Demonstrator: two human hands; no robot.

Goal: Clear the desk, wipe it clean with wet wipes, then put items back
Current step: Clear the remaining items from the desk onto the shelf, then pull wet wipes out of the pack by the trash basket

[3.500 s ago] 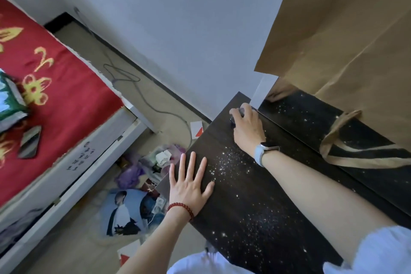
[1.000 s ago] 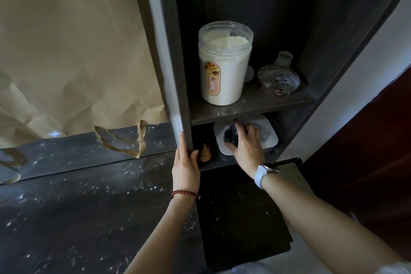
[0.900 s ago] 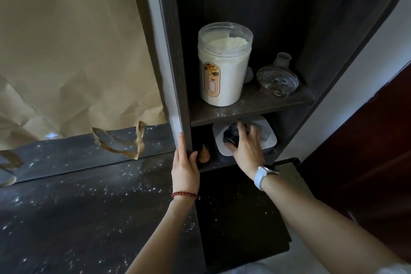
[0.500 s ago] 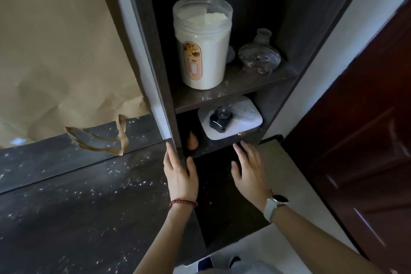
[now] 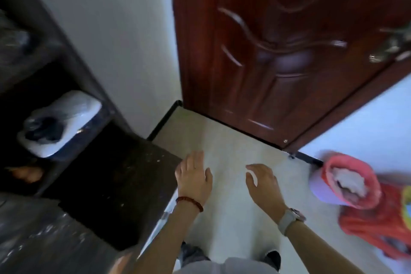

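Both hands have left the dark speckled desk (image 5: 115,176). Red-lined bin (image 5: 351,178) holds crumpled white waste. Left hand (image 5: 194,177) and right hand (image 5: 262,181) hover over pale floor, fingers spread, holding nothing.

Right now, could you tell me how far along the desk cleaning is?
Partly cleared: a small dark item sits on the white pad in the shelf nook. Nothing is in hand; the left hand and right hand are both open and empty over the floor. The desk is speckled with white dust, so wiping and putting things back remain.
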